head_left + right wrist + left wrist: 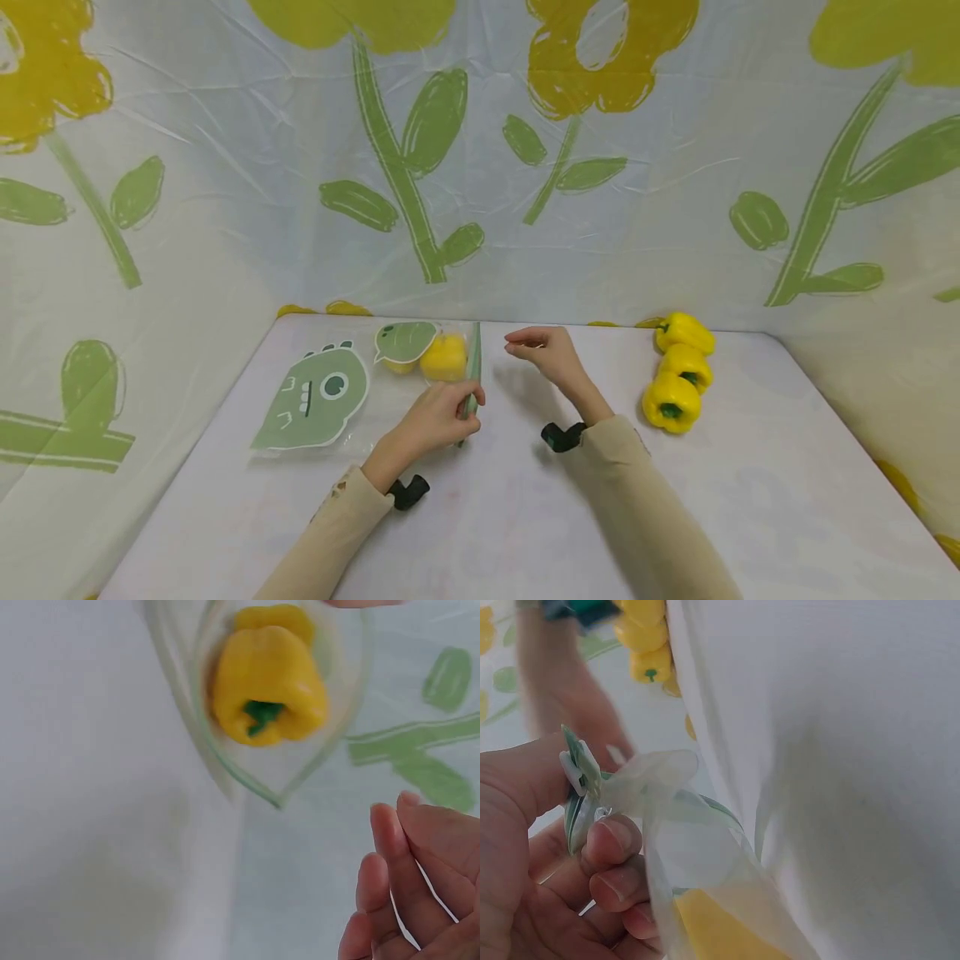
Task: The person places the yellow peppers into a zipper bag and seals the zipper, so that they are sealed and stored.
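Note:
A clear zip bag (352, 425) with a green monster print lies flat at the left of the table, its mouth facing right. My left hand (435, 417) pinches the bag's green zip edge (581, 776) between thumb and fingers. Inside, near the mouth, are yellow bell peppers (270, 682); the print partly covers one in the head view. My right hand (551, 354) hovers just right of the mouth, holding nothing. Its fingers (388, 881) are loosely bent, with thumb and forefinger tips close together.
Three yellow bell peppers (671, 402) sit in a row on the white table (787, 483), right of my right hand. A flower-printed cloth (660, 208) hangs behind the table and along both sides.

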A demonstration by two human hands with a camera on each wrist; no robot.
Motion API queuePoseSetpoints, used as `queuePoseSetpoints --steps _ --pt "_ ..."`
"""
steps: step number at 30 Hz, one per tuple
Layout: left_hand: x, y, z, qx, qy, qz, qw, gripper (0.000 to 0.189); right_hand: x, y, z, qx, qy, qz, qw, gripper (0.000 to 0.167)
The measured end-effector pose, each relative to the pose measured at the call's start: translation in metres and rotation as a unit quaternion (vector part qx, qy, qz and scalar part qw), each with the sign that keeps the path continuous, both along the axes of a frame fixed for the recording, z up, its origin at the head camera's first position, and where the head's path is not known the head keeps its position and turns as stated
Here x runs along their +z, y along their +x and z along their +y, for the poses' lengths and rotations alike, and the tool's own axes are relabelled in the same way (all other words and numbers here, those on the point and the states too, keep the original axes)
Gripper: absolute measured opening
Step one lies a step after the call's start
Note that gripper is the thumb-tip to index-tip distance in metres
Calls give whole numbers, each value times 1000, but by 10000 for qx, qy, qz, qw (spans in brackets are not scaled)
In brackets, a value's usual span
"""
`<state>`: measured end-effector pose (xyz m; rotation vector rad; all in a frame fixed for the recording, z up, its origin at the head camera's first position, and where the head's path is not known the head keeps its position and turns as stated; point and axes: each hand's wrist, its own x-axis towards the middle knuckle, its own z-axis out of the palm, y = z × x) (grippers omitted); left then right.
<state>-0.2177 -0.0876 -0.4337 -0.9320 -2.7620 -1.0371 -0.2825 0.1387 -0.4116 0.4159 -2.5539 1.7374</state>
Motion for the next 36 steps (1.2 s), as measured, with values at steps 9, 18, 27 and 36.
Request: queuePoseSetpoints --steps 9,18,27,36 --pt "0 -1 -2 6 -15 16 10000 22 71 52 86 -494 1082 1328 9840 23" --pt "0 -2 -5 -29 -8 24 10000 22 78 97 157 -1749 2278 2398 9274 10" --pt "0 -2 -5 -95 117 -19 9999 22 14 117 174 -2324 3779 1598 8818 28" --pt "-1 -1 -3 -67 77 -150 9998 22 -8 124 172 -2773 4203 487 8626 50"
